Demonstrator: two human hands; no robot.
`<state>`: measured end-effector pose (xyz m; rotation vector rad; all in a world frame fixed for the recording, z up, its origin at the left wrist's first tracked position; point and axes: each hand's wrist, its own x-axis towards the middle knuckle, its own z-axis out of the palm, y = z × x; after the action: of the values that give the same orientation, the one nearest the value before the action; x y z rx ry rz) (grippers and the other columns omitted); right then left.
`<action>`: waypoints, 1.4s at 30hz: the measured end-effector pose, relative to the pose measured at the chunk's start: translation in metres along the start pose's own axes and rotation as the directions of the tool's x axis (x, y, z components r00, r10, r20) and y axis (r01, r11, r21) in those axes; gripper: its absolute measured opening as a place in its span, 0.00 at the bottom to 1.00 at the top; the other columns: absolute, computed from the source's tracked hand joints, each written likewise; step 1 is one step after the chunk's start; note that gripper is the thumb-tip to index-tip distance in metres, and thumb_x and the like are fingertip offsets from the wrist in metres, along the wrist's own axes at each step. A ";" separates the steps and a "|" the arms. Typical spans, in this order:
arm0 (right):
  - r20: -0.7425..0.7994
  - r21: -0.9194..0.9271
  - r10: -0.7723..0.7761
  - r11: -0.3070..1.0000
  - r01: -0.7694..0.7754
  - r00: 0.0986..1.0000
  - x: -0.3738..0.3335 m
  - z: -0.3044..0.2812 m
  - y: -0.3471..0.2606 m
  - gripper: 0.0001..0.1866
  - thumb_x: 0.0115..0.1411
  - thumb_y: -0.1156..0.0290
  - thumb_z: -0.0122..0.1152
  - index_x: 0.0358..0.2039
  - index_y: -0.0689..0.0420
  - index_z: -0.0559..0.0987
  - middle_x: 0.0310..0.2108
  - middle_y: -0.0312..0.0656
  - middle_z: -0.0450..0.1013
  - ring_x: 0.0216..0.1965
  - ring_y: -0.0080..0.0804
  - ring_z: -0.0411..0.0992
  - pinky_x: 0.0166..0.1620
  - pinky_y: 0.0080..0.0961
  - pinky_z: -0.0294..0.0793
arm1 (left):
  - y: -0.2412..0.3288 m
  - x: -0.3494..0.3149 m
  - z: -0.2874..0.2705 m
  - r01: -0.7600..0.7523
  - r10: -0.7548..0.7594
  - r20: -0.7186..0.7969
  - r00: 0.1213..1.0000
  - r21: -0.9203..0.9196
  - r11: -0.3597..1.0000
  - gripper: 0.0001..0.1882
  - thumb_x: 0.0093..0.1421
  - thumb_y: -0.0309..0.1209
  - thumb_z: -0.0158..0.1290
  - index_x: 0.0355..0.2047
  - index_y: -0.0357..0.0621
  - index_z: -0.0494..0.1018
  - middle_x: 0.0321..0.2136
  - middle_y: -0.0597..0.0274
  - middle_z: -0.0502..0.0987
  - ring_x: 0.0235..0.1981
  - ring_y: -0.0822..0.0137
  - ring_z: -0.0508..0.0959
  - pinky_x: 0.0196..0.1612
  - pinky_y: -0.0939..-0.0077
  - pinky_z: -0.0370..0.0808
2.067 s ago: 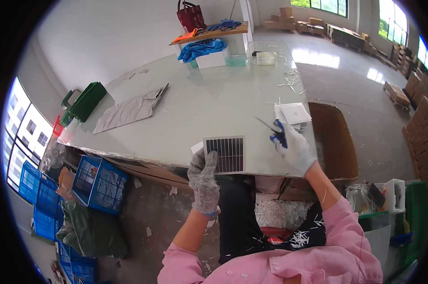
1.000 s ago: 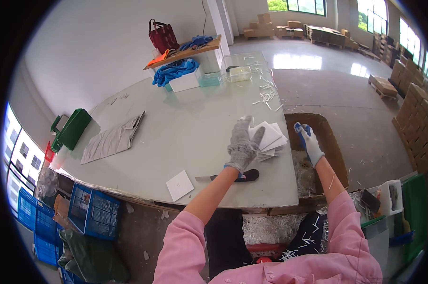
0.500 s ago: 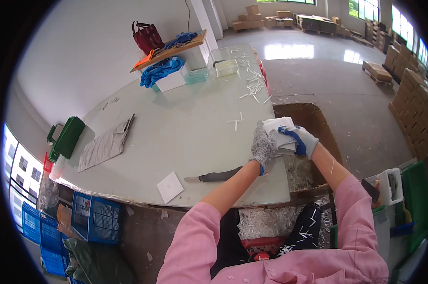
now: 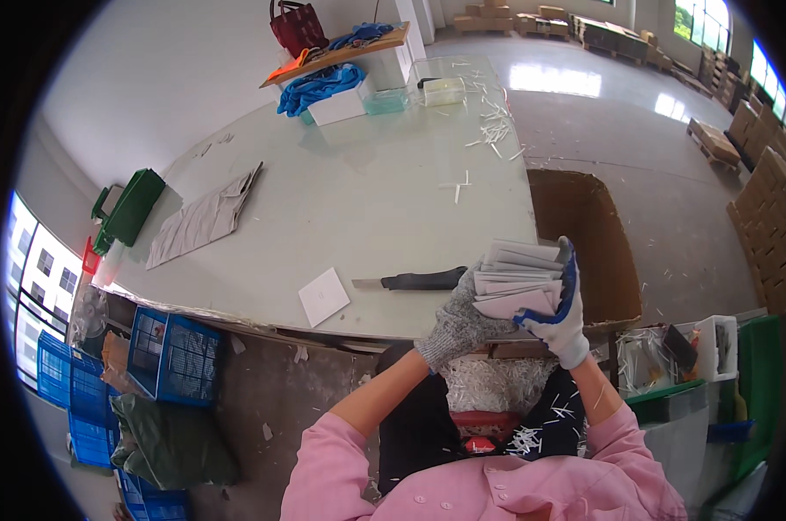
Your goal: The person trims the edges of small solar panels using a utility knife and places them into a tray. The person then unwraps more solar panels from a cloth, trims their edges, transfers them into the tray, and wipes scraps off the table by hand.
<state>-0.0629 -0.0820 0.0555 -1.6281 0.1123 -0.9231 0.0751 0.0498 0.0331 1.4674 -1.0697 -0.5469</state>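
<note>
Daylight is bright and diffuse. It enters through a right-side window (image 4: 704, 23), far beyond the right hand (image 4: 563, 323), and a left-side window (image 4: 46, 271), far left of the left hand (image 4: 464, 318); both contain near-white areas. Glare patches (image 4: 555, 81) lie on the floor (image 4: 619, 148) beyond the right hand. Below-left of the left hand, the floor is dimmer. Fisheye distortion bows the table (image 4: 341, 208) edge; corners are black. Distant boxes (image 4: 483, 19) appear soft.

Bare forearms (image 4: 384, 388) slant inward and upward from pink sleeves (image 4: 330, 464)! Grey-gloved left hand (image 4: 468, 319) cups from the left, wrist low; close opposite, the white-and-blue-gloved right hand (image 4: 567, 321) curls in, palm facing left, fingers pointing up, both gripping.
</note>
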 end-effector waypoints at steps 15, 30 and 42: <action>0.109 -0.256 0.115 0.963 -0.084 0.987 -0.013 0.007 0.014 0.54 0.45 0.82 0.71 0.68 0.51 0.48 0.54 0.42 0.65 0.50 0.26 0.68 0.51 0.26 0.73 | -0.008 0.004 -0.013 -0.075 0.090 -0.045 0.995 0.266 0.961 0.61 0.39 0.43 0.73 0.65 0.35 0.45 0.56 0.50 0.64 0.57 0.59 0.66 0.62 0.67 0.62; -0.346 0.338 0.145 0.941 -0.021 0.927 -0.014 0.043 0.010 0.28 0.67 0.64 0.46 0.64 0.62 0.59 0.60 0.45 0.62 0.61 0.32 0.61 0.64 0.27 0.54 | -0.008 -0.010 0.003 -0.091 0.131 -0.132 0.983 0.277 0.956 0.63 0.38 0.39 0.73 0.67 0.38 0.43 0.56 0.47 0.61 0.58 0.53 0.64 0.62 0.63 0.62; -0.241 0.173 0.127 0.981 -0.086 0.962 0.013 0.050 0.013 0.21 0.67 0.65 0.43 0.53 0.65 0.71 0.48 0.44 0.72 0.49 0.30 0.69 0.56 0.26 0.64 | 0.016 -0.011 0.032 -0.174 0.103 -0.454 0.885 -0.119 0.978 0.35 0.61 0.31 0.53 0.65 0.39 0.51 0.56 0.50 0.64 0.57 0.61 0.67 0.59 0.69 0.65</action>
<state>-0.0185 -0.0535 0.0510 -1.3374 0.2911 -1.0251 0.0390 0.0439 0.0393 1.2826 -0.7401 -0.1695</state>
